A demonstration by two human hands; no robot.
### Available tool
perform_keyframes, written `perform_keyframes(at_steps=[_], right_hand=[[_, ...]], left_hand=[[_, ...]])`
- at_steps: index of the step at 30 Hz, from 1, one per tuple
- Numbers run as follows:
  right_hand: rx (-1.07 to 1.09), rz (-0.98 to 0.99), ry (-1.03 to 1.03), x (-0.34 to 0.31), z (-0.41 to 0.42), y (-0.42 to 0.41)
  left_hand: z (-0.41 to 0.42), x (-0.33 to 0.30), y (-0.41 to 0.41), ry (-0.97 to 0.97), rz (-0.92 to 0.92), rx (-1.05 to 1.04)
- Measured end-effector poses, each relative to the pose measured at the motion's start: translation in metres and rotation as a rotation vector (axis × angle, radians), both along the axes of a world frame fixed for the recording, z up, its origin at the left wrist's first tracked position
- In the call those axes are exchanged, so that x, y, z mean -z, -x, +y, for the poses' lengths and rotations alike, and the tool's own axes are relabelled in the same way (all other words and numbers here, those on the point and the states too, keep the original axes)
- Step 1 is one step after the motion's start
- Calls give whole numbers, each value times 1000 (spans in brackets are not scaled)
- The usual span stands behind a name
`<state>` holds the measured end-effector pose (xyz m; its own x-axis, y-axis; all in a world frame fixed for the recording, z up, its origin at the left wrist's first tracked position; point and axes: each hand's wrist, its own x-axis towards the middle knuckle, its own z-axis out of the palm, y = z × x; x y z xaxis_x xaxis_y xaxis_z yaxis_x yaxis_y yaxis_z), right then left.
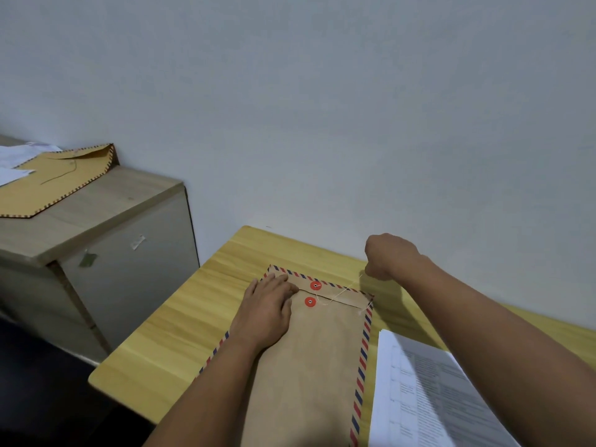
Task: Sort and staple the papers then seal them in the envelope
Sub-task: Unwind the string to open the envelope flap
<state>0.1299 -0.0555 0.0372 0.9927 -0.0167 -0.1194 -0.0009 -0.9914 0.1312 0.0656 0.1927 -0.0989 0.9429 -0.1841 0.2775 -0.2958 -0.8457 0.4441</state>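
Observation:
A brown envelope (316,356) with a red and blue striped border lies on the yellow wooden table (180,327), its flap folded down. Two red button discs (312,294) sit near the flap edge. A thin white string (342,291) runs from the upper disc toward the right. My left hand (267,308) lies flat on the envelope's upper left, fingers spread, holding nothing. My right hand (387,256) is closed above the envelope's far right corner, pinching the string's end. A stack of printed papers (425,391) lies to the right of the envelope, under my right forearm.
A grey-fronted wooden cabinet (106,227) stands to the left against the wall, separated from the table by a gap. On its top lie another brown envelope (54,179) with an open flap and some white sheets (19,156). The pale wall runs behind the table.

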Motion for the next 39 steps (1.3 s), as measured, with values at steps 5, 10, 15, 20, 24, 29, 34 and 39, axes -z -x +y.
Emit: perform_keyframes(at_steps=[5, 10, 15, 20, 24, 29, 34, 39], right_hand=[[64, -235, -74, 2, -18, -7], [-58, -268, -81, 15, -27, -4], [-349, -218, -40, 38, -3, 31], [-400, -62, -71, 67, 8, 48], [-344, -169, -136, 76, 1, 52], [-140, -106, -533, 74, -16, 67], [191, -124, -895, 58, -38, 97], [387, -202, -1105, 52, -37, 155]], left_hand=[[2, 4, -3, 31, -48, 2], [-1, 2, 0, -78, -18, -28], [-3, -2, 2, -129, -7, -40], [-3, -4, 2, -162, 3, -20], [-1, -9, 7, -165, -1, 144], [3, -21, 4, -414, -36, 277], [-20, -41, 19, -455, 42, 171], [-75, -64, 70, -198, 46, -14]])
